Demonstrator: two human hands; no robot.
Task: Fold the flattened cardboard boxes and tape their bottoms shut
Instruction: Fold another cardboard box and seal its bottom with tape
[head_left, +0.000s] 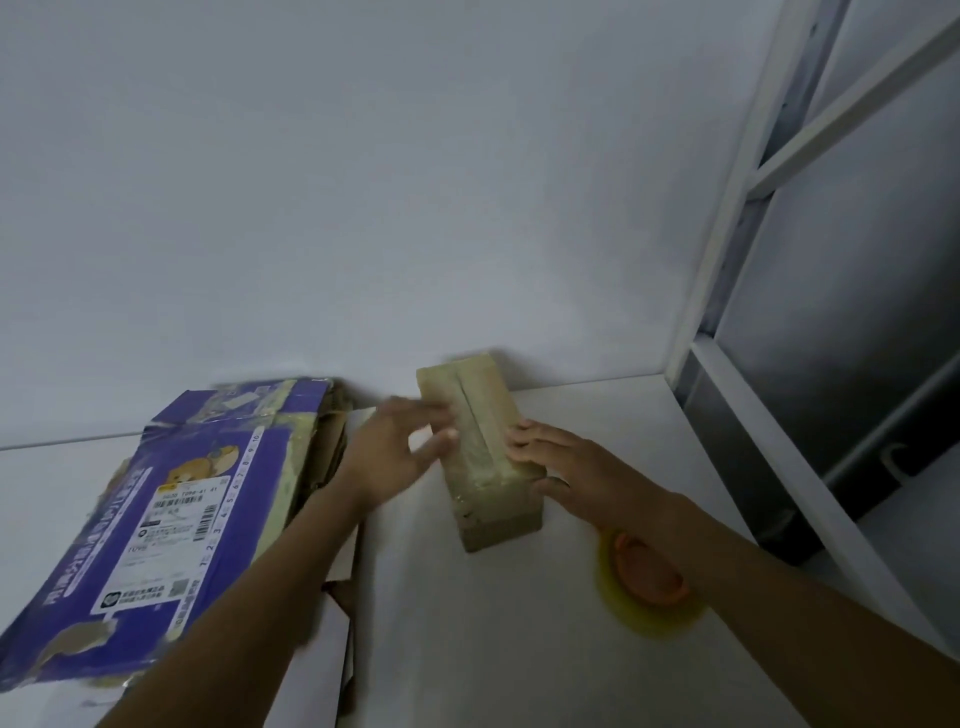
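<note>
Tape roll (649, 587) lay under R forearm; purple flat box (156, 519) at L. Small box (483, 457), seam up, sat on table (467, 649) btwn hands. L hand (395, 447) was blurred, fingers spread at L edge. R hand (576, 467) fingers, straight and together, rested on R edge.

— What sort of place is this?
— A storage or packing room, I'd say: bare white wall (363, 182), plain white surface (467, 623), white metal shelving frame with grey panels (727, 208), and a worn purple printed shipping carton (171, 499) bearing a label.
</note>
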